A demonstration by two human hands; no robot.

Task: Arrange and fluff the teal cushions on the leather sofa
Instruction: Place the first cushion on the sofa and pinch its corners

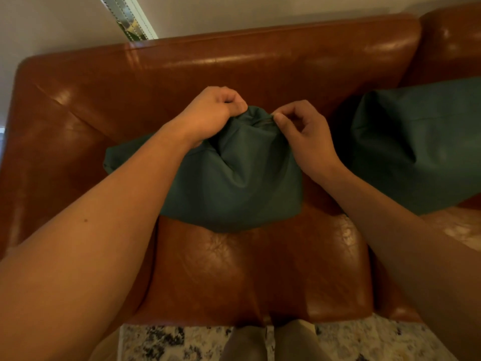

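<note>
Head view: teal cushion (234,178) at frame centre on the leather sofa (260,269), top edge bunched in left hand (210,113) and pinched by right hand (304,131); soft, light, slack cover, probably best held by corners.

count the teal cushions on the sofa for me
2. One cushion sits mid-seat against the sofa back, gripped at its top by the left hand and right hand. The other cushion leans at the right, partly cut off; more may lie beyond.

A speckled black-and-white rug (166,342) lies on the near floor; a window blind (128,18) hangs on the far-left pale wall (234,9).
</note>
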